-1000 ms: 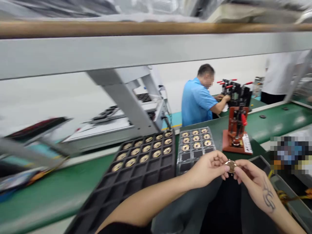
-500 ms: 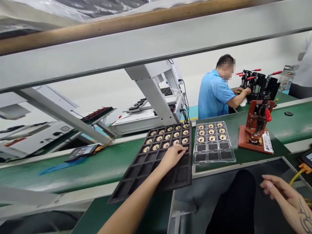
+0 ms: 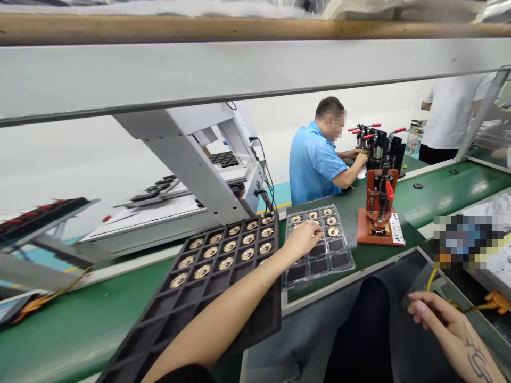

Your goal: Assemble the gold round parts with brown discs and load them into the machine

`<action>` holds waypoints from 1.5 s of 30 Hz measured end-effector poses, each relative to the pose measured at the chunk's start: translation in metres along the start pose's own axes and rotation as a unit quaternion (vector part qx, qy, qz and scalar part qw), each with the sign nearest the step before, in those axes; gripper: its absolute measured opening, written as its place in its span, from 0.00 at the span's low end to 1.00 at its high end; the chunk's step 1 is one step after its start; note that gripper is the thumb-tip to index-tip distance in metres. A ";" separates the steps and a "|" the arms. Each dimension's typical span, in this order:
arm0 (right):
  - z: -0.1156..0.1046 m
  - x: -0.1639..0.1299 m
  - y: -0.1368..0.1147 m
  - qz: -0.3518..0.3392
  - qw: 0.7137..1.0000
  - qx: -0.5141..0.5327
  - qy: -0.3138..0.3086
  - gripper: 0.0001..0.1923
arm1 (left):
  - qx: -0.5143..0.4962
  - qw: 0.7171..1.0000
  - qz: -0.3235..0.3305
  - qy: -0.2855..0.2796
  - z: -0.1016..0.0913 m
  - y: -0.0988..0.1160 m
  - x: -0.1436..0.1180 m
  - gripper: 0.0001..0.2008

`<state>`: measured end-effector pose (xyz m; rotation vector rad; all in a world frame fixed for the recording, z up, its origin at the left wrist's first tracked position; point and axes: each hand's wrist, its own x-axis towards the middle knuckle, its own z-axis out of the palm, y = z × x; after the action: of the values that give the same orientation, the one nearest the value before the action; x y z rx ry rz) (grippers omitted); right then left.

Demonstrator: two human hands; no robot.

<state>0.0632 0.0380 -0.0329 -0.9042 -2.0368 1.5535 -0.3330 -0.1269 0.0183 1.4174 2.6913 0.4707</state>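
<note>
My left hand reaches over the clear plastic tray, thumb and fingers pinched together at its middle row. Whatever lies between the fingertips is hidden. Round gold watch-like parts sit in the tray's upper cells; its lower cells show dark squares. Under my left forearm lies a black compartment tray, with more gold parts filling its far rows and bare compartments nearer me. My right hand hovers at the lower right, fingers loosely bent and apart, nothing visible in it.
A reddish-brown toggle press stands right of the clear tray. Across the green bench, a person in blue works at black clamps with red handles. A white beam crosses overhead. Orange connectors lie far right.
My left hand has moved right, from a compartment of the black tray to the clear tray. The view has turned rightward. My right hand keeps much the same pose.
</note>
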 end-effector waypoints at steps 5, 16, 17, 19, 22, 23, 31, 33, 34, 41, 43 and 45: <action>-0.019 -0.016 0.001 0.016 0.999 -0.034 0.022 0.25 | 0.013 0.999 -0.043 -0.021 0.026 0.026 0.043 0.17; -0.046 -0.033 0.001 0.032 0.996 -0.015 0.079 0.30 | -0.124 0.987 0.092 0.036 -0.009 0.080 0.026 0.04; -0.044 -0.030 -0.007 0.013 0.997 -0.004 0.081 0.29 | -0.162 0.975 0.146 0.048 -0.013 0.101 0.019 0.03; -0.039 -0.023 -0.027 -0.032 0.996 0.032 0.076 0.26 | -0.233 0.930 0.277 0.068 -0.018 0.145 0.007 0.04; -0.043 -0.012 -0.062 -0.121 0.987 0.087 0.062 0.29 | -0.277 0.832 0.475 0.074 -0.015 0.206 -0.007 0.09; -0.047 -0.011 -0.072 -0.143 0.984 0.087 0.057 0.32 | -0.273 0.801 0.526 0.076 -0.012 0.223 -0.009 0.10; -0.100 -0.045 -0.088 -0.185 0.972 -0.016 0.141 0.15 | -0.208 0.710 0.666 0.099 0.009 0.308 -0.003 0.08; -0.113 -0.056 -0.081 -0.177 0.969 -0.028 0.169 0.14 | -0.214 0.697 0.680 0.081 0.016 0.329 -0.004 0.09; -0.119 -0.062 -0.077 -0.170 0.968 -0.032 0.183 0.14 | -0.221 0.687 0.689 0.067 0.021 0.341 -0.004 0.09; -0.197 -0.131 -0.049 -0.071 0.922 -0.069 0.375 0.18 | -0.297 0.711 0.633 -0.072 0.042 0.457 0.012 0.25; -0.224 -0.160 -0.044 -0.055 0.882 -0.100 0.457 0.19 | -0.261 0.732 0.623 -0.090 0.041 0.506 0.024 0.19; -0.244 -0.188 -0.043 -0.049 0.851 -0.127 0.507 0.20 | -0.196 0.756 0.614 -0.115 0.041 0.559 0.034 0.15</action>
<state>0.3487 0.0639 0.0883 -1.3107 -1.4377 0.4935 0.1002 0.2071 0.1476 2.6154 1.0065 0.7417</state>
